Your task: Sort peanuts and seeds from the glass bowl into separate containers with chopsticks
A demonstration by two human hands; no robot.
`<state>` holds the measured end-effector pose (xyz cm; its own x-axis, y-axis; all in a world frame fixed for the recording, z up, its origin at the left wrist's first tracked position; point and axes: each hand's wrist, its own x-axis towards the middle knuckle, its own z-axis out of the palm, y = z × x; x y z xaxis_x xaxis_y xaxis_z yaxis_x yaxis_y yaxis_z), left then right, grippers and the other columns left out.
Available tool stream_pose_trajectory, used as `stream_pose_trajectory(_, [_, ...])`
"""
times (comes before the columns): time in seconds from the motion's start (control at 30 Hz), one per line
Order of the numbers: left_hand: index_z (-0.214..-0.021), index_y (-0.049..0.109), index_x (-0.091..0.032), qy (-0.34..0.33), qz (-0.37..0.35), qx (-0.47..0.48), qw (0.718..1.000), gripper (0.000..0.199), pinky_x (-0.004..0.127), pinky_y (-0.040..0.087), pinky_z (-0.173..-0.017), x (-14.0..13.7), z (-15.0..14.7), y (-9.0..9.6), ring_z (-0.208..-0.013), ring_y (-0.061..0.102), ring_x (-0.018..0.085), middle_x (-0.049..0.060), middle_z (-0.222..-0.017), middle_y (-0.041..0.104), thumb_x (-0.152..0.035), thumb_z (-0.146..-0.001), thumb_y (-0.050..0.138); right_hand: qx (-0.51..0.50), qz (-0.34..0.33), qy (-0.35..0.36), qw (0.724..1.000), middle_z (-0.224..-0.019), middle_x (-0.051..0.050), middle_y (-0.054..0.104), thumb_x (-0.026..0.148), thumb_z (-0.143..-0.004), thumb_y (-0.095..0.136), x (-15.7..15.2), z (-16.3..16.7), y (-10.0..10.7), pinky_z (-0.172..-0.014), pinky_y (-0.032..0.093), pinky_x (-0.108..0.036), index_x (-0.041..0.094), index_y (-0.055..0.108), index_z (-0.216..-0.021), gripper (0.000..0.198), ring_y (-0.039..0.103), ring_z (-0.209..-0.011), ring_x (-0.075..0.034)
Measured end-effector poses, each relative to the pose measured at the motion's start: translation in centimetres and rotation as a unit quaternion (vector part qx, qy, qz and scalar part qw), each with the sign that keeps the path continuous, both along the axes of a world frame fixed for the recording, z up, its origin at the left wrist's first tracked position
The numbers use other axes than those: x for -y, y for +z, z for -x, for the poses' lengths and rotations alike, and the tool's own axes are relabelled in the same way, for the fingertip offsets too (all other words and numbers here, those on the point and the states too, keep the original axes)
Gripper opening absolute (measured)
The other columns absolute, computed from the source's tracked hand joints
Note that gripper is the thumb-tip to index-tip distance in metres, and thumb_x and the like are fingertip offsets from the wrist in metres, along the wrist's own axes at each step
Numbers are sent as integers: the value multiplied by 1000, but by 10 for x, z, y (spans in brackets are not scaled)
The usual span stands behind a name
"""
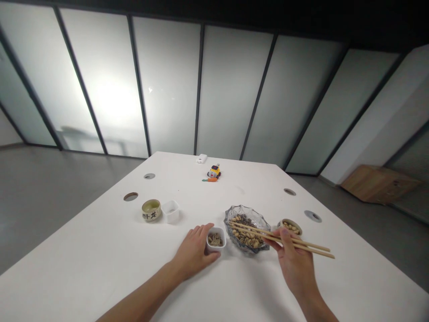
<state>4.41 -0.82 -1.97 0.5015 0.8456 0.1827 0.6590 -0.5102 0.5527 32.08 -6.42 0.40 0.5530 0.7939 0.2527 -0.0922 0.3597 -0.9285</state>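
My left hand (196, 251) is wrapped round the side of a small white square cup (216, 239), which stands on the table with sunflower seeds (215, 240) in it. In my right hand (295, 259) is a pair of wooden chopsticks (284, 239), their tips over the left part of a glass bowl (263, 219). That bowl has a wavy rim and holds a mix of pistachios (253, 241) and darker seeds. Whether the tips pinch anything is too small to tell. Just behind my right hand is a small ceramic bowl (299, 229) of pale nuts, partly hidden.
At left a green-lined ceramic bowl (151, 210) with dark characters stands beside a white plastic cup (170, 212). Farther back are a yellow toy car (213, 171), a small carrot-shaped object (211, 180) and a white device (201, 158). Round holes pierce the white table (134, 259).
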Motion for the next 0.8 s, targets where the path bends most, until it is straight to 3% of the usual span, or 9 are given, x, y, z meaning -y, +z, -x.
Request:
stream_pose_trajectory(0.17, [-149,46,-22,0,4,-4,1000,72,51,44,-110,0,0,-1,-128,59,35,14,-138,64,-34,-85,77,-47,7,-1,999,-77,-1,71,59,-78,84,-5,4,0,-63,67,-36,22,69,-77,40,72,-74,-20])
stream_pose_trajectory(0.27, [-149,46,-22,1,4,-7,1000,73,50,44,-111,-1,1,-2,-129,59,35,14,-139,64,-34,-85,78,-25,11,-32,999,-78,-1,70,61,-79,82,-5,-4,0,-68,67,-40,22,69,-76,42,72,-75,-21])
stream_pose_trajectory(0.37, [-149,46,-22,-1,-1,-3,1000,73,51,45,-109,-1,1,-3,-128,60,36,14,-138,64,-35,-85,78,128,34,-95,987,-86,-6,73,68,-85,72,-2,-18,0,-84,64,-49,21,73,-81,48,73,-82,-24])
stream_pose_trajectory(0.47, [-149,47,-23,-3,-7,5,1000,72,51,46,-109,-2,1,-4,-127,60,36,14,-138,65,-36,-85,77,333,42,-156,929,-93,-10,77,76,-89,60,0,-27,-1,-98,56,-53,21,76,-82,58,72,-93,-29])
stream_pose_trajectory(0.53, [-149,47,-23,-2,-7,5,1000,72,51,46,-108,-1,1,-4,-127,60,36,14,-138,65,-37,-85,77,410,28,-158,898,-92,-10,77,75,-93,54,0,-29,-1,-97,56,-49,23,76,-81,58,71,-94,-28])
stream_pose_trajectory(0.63, [-148,47,-22,-1,-8,5,1000,71,50,46,-108,-1,1,-2,-126,61,36,14,-137,65,-37,-85,76,447,13,-137,884,-88,-8,77,69,-98,51,-1,-27,-1,-86,58,-43,24,76,-81,54,71,-87,-26])
stream_pose_trajectory(0.8, [-147,47,-22,-4,-6,6,1000,70,50,45,-108,0,1,0,-123,61,35,13,-134,66,-35,-85,76,446,16,-129,886,-88,-7,78,64,-100,53,-1,-25,0,-80,57,-40,24,76,-80,50,72,-84,-25])
